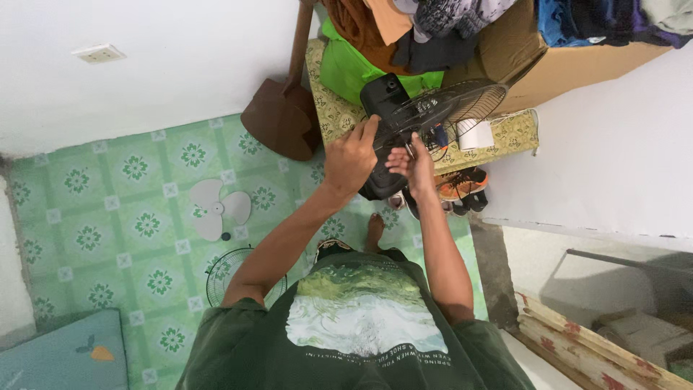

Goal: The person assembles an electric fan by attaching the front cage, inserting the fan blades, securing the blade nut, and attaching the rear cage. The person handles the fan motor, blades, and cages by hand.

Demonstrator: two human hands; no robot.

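Both our hands on the fan.

Our left hand (351, 160) clamps the black fan (390, 126) body, fingers wrapped over its edge at ten o'clock; our right hand (413, 162) seems to pinch the wire grille (462, 101) at six o'clock. The loose blade (216, 208) lies on the floor (130, 217).

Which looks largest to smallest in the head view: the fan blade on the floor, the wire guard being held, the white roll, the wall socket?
1. Wire guard, held by the left hand and right hand.
2. Fan blade.
3 and 4. White roll and wall socket: they look alike in size, and differing distance from the camera makes ranking unsure.
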